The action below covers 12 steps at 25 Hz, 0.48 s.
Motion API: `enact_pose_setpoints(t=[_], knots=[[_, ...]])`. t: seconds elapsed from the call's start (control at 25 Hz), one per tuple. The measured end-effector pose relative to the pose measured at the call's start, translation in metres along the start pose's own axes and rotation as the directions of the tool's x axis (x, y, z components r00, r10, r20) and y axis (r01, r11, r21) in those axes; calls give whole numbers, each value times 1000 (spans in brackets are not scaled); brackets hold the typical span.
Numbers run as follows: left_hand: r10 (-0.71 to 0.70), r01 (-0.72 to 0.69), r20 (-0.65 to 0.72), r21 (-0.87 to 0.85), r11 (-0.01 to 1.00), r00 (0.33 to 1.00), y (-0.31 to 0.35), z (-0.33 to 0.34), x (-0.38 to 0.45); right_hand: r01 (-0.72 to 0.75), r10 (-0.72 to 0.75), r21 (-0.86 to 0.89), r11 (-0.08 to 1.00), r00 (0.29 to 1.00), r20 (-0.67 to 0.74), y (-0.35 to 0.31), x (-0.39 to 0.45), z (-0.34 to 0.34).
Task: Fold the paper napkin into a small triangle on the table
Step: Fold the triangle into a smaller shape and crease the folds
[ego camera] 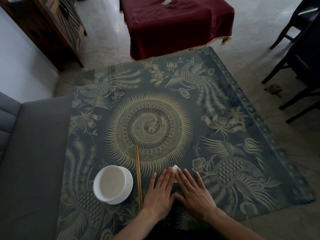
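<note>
- Left hand (160, 193) and right hand (194, 194) lay flat, fingers extended, pressing the napkin (175, 172) near the table's (242, 179) near edge.
- Only its white tip showed.
- Chopsticks (139, 177) lay just left.

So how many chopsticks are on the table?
2. The chopsticks lie side by side between the white bowl and the left hand.
</note>
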<state>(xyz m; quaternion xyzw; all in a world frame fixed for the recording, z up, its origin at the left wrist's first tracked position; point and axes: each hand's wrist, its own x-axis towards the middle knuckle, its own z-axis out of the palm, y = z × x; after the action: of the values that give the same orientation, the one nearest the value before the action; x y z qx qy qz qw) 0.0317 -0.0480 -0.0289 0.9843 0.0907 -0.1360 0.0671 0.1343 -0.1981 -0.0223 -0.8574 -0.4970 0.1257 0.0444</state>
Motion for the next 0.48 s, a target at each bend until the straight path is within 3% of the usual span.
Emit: enact_pose_setpoints(t=[0.24,0.48], knots=[[-35,35,-47,1,999,998,-16,6,-14,13,-12,-23,1000,999,31,5,-1,6],[-122,122,-4,-6,992,993,-14,3,-22,24,-23,-26,999,999,37,7,-2,11]])
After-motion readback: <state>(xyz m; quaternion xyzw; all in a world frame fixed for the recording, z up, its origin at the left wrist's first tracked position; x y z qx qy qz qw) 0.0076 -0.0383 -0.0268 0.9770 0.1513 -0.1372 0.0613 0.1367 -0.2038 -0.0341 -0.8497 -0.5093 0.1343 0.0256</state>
